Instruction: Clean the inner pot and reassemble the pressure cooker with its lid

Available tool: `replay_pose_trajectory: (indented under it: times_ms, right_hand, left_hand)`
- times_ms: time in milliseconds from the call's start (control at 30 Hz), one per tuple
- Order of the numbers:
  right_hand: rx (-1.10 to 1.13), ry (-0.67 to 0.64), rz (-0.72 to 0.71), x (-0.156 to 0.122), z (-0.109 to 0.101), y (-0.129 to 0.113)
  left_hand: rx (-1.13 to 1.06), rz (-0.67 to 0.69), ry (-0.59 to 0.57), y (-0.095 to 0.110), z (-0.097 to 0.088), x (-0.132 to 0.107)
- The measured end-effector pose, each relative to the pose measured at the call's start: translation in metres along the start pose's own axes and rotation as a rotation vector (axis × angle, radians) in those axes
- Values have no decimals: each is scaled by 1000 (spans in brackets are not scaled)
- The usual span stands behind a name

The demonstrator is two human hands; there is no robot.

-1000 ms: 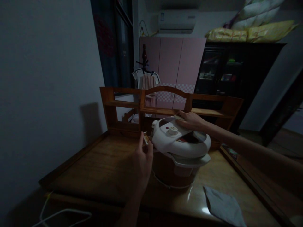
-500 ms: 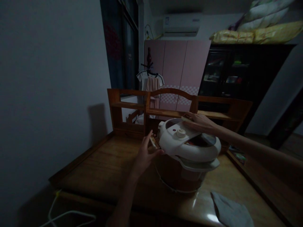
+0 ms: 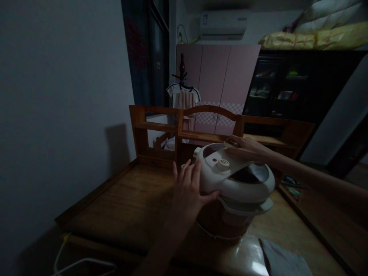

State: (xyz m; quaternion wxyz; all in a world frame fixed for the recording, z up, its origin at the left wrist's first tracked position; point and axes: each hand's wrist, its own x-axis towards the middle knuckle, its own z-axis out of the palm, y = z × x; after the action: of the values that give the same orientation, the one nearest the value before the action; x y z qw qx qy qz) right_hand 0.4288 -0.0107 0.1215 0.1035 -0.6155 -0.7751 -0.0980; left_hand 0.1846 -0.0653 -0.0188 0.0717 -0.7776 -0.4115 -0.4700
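Note:
An electric pressure cooker (image 3: 227,222) with a dark body and a white rim stands on a wooden desk (image 3: 126,207). Its white lid (image 3: 241,189) has a round knob (image 3: 223,165) and a red spot on top, and sits slightly tilted over the rim. My right hand (image 3: 244,147) is wrapped round the lid's handle at the top. With fingers spread, my left hand (image 3: 189,188) lies against the left side of the lid, its thumb toward the front edge. The inside of the cooker is hidden.
A grey cloth (image 3: 284,258) lies at the desk's front right. Behind the cooker rises a wooden shelf rack (image 3: 207,136). A white cable (image 3: 83,262) hangs by the front left corner, and a wall (image 3: 71,96) borders the left side.
My left hand has moved right and turned, from beside the cooker's left handle to flat against the lid's side. My right hand keeps its grip. The view has shifted slightly.

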Motion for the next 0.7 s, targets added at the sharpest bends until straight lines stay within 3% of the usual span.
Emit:
replay_pose_trajectory:
  times_ms: [167,433,533,600,700]
  right_hand:
    - [28,-46,28,-1,-7,-5]
    - [-19,29,-44,8,-11,-4]
    - [-43,70,-79,16,-21,-5]
    - [-36,110,-99,18,-36,-8]
    - [72,164,-51,16,-68,-13]
  left_hand:
    - [-34,-41,22,11,8,0]
    - [-294,-175,65,9,15,1]
    - [-341,-212,105,13,14,3]
    - [-353,-194,193,18,6,11]
    - [-396,-136,278,22,-26,40]
